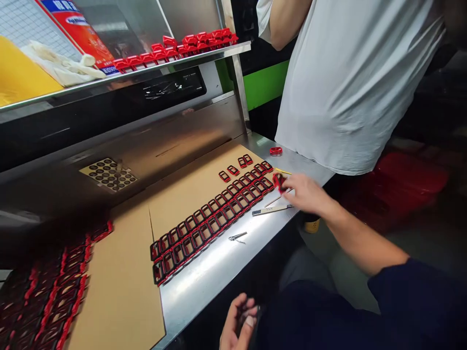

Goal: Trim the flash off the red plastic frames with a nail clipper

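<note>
My right hand (305,193) reaches over the steel bench and pinches a small red plastic frame (279,181) at the right end of two long rows of red frames (211,218) laid on brown cardboard (182,194). My left hand (239,323) is low at the bench's front edge, fingers curled together; whether it holds anything is unclear. A few loose frames (235,167) lie behind the rows, and a single red piece (276,151) sits near the bench's back right corner.
A utility knife (272,210) and tweezers (237,237) lie on the steel bench (219,272). More red frames are stacked at the left (54,291) and on the upper shelf (175,48). A person in a white shirt (350,82) stands at the bench's right end.
</note>
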A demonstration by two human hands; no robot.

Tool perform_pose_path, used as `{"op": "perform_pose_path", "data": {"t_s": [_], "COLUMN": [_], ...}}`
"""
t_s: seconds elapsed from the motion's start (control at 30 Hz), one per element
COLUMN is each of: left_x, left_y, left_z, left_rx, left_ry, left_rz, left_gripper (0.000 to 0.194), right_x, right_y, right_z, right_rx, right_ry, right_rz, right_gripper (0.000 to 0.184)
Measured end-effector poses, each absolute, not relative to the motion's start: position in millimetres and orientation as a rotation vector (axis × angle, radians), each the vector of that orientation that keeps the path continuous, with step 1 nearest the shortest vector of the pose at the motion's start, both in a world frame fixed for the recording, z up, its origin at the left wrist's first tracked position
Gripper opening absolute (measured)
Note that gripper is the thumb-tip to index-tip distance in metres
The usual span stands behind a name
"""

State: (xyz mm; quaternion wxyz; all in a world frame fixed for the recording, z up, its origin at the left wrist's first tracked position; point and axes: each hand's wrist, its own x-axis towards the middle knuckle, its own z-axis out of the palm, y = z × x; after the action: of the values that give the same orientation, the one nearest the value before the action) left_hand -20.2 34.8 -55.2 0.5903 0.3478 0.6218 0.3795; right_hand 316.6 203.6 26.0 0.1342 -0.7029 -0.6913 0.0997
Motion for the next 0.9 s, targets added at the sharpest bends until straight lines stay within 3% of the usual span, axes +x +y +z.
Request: {"op": "perform_pose_path", "data": {"t_s": [0.13, 0.2, 0.33, 0.4, 0.53, 0.63, 0.73, 0.9], "left_x": [17.7, 26.2, 20.0, 14.4, 4.8, -2.8, -4.9, 5.8], "left_y": [45.4, 48.5, 40.8, 35.1, 32.1, 31.1, 26.2, 16.4], "left_z": [-35.3, -27.4, -21.2, -19.8, -15.1, -8.4, -1.2, 8.6], "left_rx": [0.451, 0.318, 0.109, 0.072, 0.079, 0.185, 0.299, 0.727], "left_ry": [1.267, 1.316, 1.336, 1.243, 1.198, 1.199, 1.092, 1.314], "left_rz": [1.098, 1.089, 1.100, 1.102, 1.101, 1.124, 1.073, 0.954], "left_gripper": [0.077, 0.071, 0.052, 0.040, 0.027, 0.033, 0.026, 0.029], "right_x": [222.9, 187.2, 177.8, 190.1, 207.2, 204.8, 192.5, 167.9], "right_y": [118.4, 88.7, 71.4, 77.9, 92.9, 98.2, 101.1, 102.6], "right_z": [14.9, 2.4, -8.0, -6.6, -5.4, -14.6, -31.3, -46.1], "right_rx": [-1.197, -1.007, -0.897, -0.840, -0.823, -0.855, -0.842, -0.667], "right_ry": [-2.551, -2.673, -2.675, -2.548, -2.157, -1.716, -1.059, -0.649], "right_rz": [0.443, 0.492, 0.631, 0.772, 1.083, 1.640, 2.244, 2.448], "right_gripper": [0.014, 0.013, 0.039, 0.047, 0.033, 0.027, 0.034, 0.030]}}
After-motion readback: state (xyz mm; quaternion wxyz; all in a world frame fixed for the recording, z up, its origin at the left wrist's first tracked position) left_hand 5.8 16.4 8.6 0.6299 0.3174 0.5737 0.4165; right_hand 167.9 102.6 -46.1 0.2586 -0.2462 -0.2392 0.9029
